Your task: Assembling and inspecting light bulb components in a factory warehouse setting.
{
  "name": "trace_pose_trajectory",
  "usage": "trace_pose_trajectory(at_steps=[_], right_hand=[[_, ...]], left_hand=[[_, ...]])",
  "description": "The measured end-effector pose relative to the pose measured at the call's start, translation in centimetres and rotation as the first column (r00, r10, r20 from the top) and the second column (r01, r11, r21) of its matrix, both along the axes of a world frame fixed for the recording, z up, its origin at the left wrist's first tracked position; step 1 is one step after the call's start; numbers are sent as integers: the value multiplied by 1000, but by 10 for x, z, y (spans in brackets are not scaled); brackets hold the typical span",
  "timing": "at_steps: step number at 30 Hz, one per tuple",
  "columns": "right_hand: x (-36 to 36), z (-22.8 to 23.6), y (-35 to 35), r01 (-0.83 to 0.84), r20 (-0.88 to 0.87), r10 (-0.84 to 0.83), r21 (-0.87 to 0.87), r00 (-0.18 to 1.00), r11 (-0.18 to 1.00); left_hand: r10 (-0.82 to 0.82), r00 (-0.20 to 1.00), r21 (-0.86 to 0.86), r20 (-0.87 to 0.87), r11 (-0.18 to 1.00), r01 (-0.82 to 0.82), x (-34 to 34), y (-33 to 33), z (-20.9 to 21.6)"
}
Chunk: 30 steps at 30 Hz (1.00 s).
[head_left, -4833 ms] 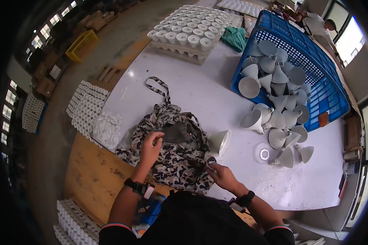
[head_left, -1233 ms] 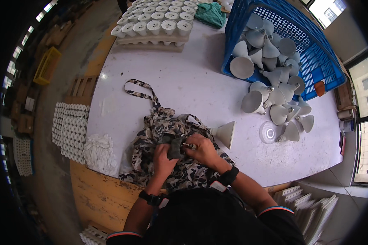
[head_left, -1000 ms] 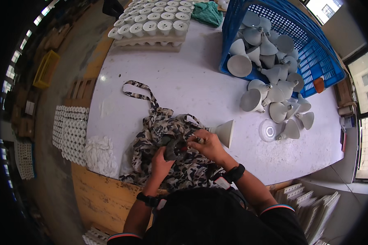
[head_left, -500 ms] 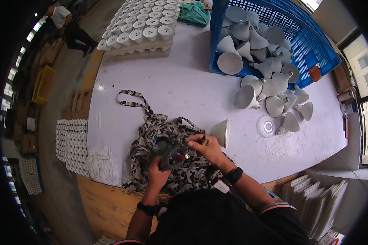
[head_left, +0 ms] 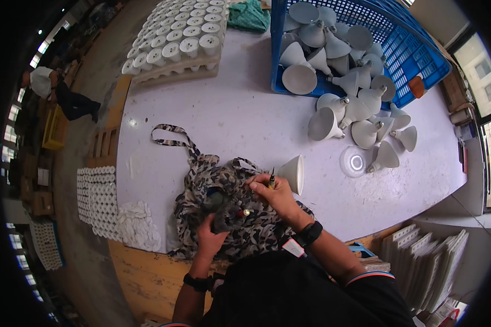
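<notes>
Head view: the chief risk seems to be the slim pointed tool (head_left: 272,180), which stands tip-up in the right hand (head_left: 280,197) over the right part of the camouflage cloth (head_left: 256,234). The right fingers are curled around it, thumb and forefinger pinched together; if that curl loosened, the tool could drop into the folds, and a careless turn of the wrist could catch its tip in the fabric. The left hand (head_left: 210,235) has its fingers closed on the fuzzy dark-grey fabric (head_left: 222,220) in the middle of the camouflage cloth. A red piece (head_left: 240,214) with a brassy end pokes out there; a tug on the grey fabric might tip it out. The reflector-shaped lamp housing (head_left: 293,174) stands just beyond the right edge of the camouflage cloth, close behind the right hand, so a backward knock of the knuckles could topple it.

The camouflage cloth lies crumpled in brown, black and cream blotches, its loop strap (head_left: 170,134) trailing from its far left corner; whether it is an apron or a bag, I cannot tell. The tool shows a dark tip and a yellowish body.
</notes>
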State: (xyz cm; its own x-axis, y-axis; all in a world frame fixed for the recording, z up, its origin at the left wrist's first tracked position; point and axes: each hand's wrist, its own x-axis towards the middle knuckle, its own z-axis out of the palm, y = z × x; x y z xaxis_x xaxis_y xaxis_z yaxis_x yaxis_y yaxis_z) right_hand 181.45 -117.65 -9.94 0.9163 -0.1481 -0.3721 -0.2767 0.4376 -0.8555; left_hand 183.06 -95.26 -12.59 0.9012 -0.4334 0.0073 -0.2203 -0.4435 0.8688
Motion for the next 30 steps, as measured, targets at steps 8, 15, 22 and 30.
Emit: trace_pose_trajectory(at_steps=[8, 15, 22, 30], right_hand=[[4, 3, -14, 124, 12, -127, 129, 992, 984], [3, -3, -12, 137, -19, -136, 130, 991, 982], [2, 2, -12, 89, -20, -87, 110, 996, 990], [-6, 0, -20, 8, 113, -2, -51, 994, 999]], left_hand=[[16, 997, -36, -82, 999, -19, -2, 3, -6], [44, 998, -15, -38, 999, -45, -3, 9, -14], [75, 995, -50, -66, 996, -78, -6, 11, -16], [73, 986, -157, -152, 983, -97, -7, 15, -21]])
